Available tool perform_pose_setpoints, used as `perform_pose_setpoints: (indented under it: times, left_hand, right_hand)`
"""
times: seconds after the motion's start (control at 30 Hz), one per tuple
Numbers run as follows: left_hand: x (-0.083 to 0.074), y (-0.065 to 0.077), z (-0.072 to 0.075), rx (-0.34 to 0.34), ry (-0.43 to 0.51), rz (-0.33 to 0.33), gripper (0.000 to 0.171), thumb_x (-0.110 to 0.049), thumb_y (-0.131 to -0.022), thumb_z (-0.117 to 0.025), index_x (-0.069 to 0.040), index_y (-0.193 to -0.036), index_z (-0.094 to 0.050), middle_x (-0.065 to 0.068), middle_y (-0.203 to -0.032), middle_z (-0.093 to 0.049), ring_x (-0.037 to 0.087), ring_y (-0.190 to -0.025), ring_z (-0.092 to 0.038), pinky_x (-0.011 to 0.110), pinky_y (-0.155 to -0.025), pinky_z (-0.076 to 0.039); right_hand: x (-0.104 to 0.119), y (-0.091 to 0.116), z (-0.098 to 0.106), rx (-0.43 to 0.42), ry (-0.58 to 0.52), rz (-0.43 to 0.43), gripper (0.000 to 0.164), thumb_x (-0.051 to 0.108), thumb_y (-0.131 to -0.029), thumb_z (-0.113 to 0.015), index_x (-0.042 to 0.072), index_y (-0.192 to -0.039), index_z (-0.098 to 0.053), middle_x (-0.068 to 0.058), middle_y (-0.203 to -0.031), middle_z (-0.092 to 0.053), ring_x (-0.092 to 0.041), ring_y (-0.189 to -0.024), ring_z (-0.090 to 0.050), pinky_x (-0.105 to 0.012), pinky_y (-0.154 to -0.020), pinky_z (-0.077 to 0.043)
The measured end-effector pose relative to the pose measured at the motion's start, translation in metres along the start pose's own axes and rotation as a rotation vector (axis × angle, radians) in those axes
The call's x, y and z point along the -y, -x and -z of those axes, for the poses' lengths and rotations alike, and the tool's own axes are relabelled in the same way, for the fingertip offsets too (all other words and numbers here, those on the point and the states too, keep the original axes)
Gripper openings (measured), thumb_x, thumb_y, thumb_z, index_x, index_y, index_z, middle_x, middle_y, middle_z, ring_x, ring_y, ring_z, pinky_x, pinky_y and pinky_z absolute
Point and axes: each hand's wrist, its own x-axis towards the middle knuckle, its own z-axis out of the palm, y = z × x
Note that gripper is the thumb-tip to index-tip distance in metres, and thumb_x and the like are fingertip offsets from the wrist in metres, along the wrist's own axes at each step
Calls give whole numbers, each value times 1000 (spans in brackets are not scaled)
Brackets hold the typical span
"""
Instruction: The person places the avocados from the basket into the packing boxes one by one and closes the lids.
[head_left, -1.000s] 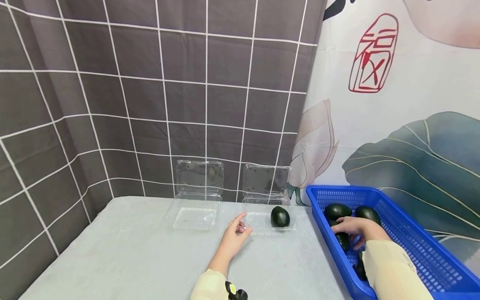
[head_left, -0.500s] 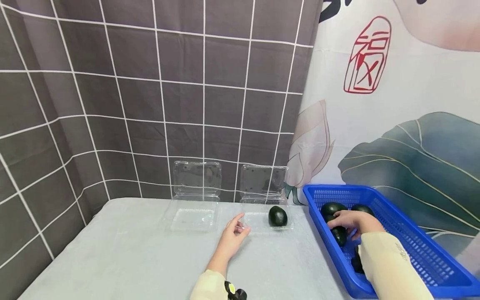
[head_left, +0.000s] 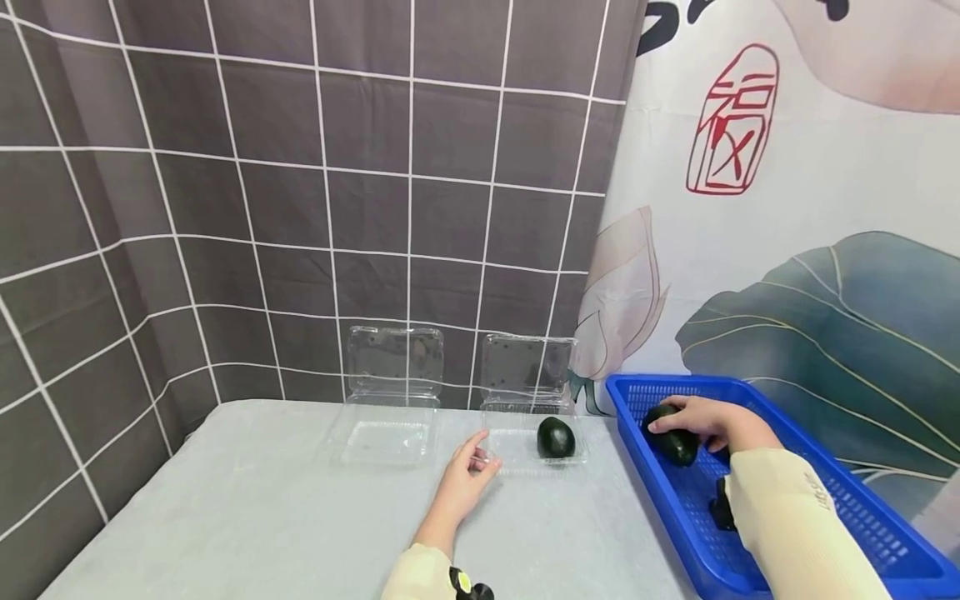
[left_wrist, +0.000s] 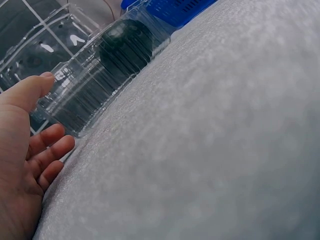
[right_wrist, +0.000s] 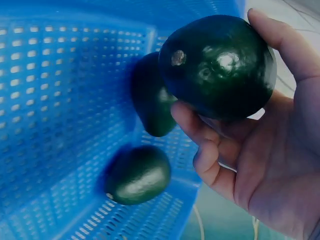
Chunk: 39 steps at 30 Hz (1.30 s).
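My right hand point(head_left: 708, 421) grips a dark green avocado point(right_wrist: 220, 67) inside the blue basket point(head_left: 832, 492), thumb on one side and fingers on the other. Two more avocados lie below it in the right wrist view: one point(right_wrist: 150, 97) partly behind the held one, another point(right_wrist: 140, 175) nearer the basket's end. With loosely bent fingers, my left hand point(head_left: 463, 483) is at the left end of a clear plastic clamshell box point(head_left: 510, 450). Its thumb point(left_wrist: 37, 87) overlaps the box's rim in the left wrist view. One avocado point(head_left: 556, 437) sits in the right part of that box.
A second clear clamshell box point(head_left: 390, 442), lid raised, stands to the left on the grey-white tabletop point(head_left: 262, 500). Both boxes' lids stand up against the dark grid curtain point(head_left: 375, 208). A printed white curtain point(head_left: 825, 208) hangs behind the basket.
My right hand has shifted from reaching among the avocados to holding one, which it has moved toward the back of the basket. My left hand has stayed by the box.
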Motion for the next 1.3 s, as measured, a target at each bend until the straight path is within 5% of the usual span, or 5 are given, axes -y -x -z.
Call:
perform_pose_setpoints:
  times: [0.57, 1.0, 1.3]
  left_hand:
    - [2, 2, 0, -2, 6, -6, 51, -22, -86, -66, -7, -132, -49, 6, -99, -51, 17, -85, -52, 27, -71, -45]
    - [1, 1, 0, -9, -2, -7, 50, -23, -86, -66, -7, -131, -49, 6, -99, -51, 16, -84, -53, 26, -71, -45]
    - [2, 0, -1, -11, -7, -6, 51, -22, -86, -66, -7, -131, -49, 6, -99, -51, 17, -85, -53, 26, -72, -45]
  right_hand:
    - [26, 2, 9, -14, 27, 74, 78, 47, -83, -60, -1, -137, -30, -36, -125, -35, -47, -106, -43, -55, -72, -49]
    - [40, -1, 5, -34, -18, 103, 65, 44, -87, -54, 1, -131, -32, -28, -113, -43, -40, -98, -47, -45, -61, -51]
    - [51, -5, 1, -70, -7, 115, 60, 37, -85, -48, -5, -126, -33, -26, -108, -45, -35, -91, -51, -49, -62, -50]
